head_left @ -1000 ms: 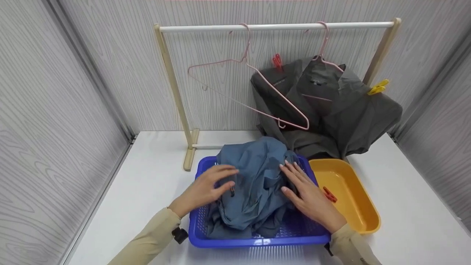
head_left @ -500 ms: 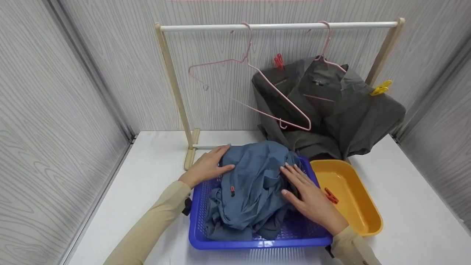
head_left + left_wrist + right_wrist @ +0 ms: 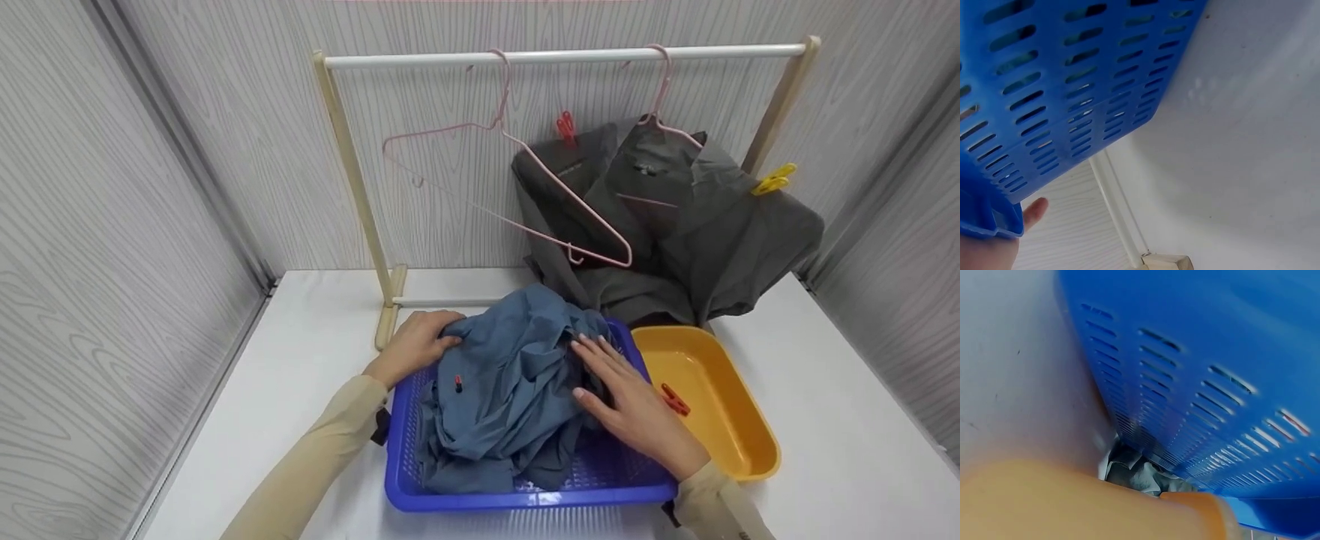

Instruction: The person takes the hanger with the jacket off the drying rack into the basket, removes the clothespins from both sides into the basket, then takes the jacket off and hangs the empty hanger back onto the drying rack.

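Note:
A crumpled blue garment (image 3: 510,375) with a small red-and-black tab lies heaped in a blue plastic basket (image 3: 529,501). At the basket's back left corner my left hand (image 3: 412,346) pinches the garment's edge between thumb and fingers. My right hand (image 3: 634,401) rests on the heap's right side, fingers straight and spread. In the left wrist view the slotted basket wall (image 3: 1072,95) hides most of the left hand (image 3: 994,247), with one fingertip showing past the rim. The right wrist view shows the basket's outer wall (image 3: 1196,382); the right hand's fingers are hidden there.
Behind stands a rack with a white rail (image 3: 420,60). A bare pink hanger (image 3: 559,180) and a hanger with a dark grey garment (image 3: 660,217) hang from it, with a red clothespin (image 3: 566,129) and yellow clothespins (image 3: 774,180). A yellow tub (image 3: 712,397) holds another red clothespin (image 3: 675,399).
My left hand moved back to the garment's left edge, then took hold of it and drew the cloth slightly left. The right hand stayed in place.

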A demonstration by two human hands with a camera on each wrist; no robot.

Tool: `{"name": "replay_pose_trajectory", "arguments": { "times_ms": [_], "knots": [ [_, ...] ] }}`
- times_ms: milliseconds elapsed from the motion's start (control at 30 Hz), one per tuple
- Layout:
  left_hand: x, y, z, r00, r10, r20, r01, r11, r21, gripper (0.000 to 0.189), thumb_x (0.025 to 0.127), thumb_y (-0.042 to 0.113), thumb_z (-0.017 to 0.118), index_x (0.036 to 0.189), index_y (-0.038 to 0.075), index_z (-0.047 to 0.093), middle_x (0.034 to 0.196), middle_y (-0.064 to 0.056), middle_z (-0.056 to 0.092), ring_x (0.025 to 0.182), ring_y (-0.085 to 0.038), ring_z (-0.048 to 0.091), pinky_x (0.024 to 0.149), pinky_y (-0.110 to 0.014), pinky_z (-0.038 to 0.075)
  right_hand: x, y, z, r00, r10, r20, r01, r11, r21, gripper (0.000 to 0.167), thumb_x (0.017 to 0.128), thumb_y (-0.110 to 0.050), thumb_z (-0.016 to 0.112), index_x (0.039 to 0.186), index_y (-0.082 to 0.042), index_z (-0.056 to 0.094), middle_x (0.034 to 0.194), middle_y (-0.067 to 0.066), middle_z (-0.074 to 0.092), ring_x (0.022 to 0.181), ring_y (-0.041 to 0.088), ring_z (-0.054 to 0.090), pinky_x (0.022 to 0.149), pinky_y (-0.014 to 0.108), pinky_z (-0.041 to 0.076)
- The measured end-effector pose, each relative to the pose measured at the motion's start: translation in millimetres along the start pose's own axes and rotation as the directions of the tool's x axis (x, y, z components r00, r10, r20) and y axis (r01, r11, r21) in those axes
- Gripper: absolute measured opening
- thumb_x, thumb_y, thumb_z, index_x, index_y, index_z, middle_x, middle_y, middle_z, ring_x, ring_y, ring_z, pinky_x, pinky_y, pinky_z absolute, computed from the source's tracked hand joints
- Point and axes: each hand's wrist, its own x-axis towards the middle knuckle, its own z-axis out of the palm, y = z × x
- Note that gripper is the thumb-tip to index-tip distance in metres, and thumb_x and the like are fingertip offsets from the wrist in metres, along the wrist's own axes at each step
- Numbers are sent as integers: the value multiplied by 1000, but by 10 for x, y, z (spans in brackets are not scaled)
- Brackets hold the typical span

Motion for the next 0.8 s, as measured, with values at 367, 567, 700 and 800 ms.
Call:
{"name": "replay_pose_trajectory", "arguments": {
  "times_ms": [367,567,700,800],
  "knots": [
    [-83,48,-9,999,27,-44,-28,999,-25,43,88,-10,59,126,7,67,134,-10,60,120,-31,57,100,-43,45,-13,1,33,1000,6,5,-6,1000,3,64,97,-49,58,154,-35,32,159,-13,23,148,23,14,111,62,19],
    [-180,135,-45,993,100,-55,-105,990,-94,38,94,-4,61,130,6,64,144,-11,50,130,-30,48,107,-43,37,5,-32,34,999,30,33,-29,999,-28,70,96,-55,55,156,-35,25,161,-12,17,149,22,9,112,61,18],
    [-254,238,-51,978,197,-70,-203,975,-86,38,94,-4,61,131,5,63,149,-11,45,135,-29,43,111,-44,32,18,-41,20,997,53,47,-49,996,-75,76,95,-59,52,158,-28,20,163,-9,10,149,23,5,113,59,16],
    [-328,322,-45,972,227,-65,-232,970,-74,42,95,-3,61,135,8,60,153,-8,40,138,-26,39,110,-42,32,24,-39,18,997,62,50,-57,995,-83,80,95,-60,52,159,-27,16,163,-8,8,149,22,4,113,58,15]
  ]
}}
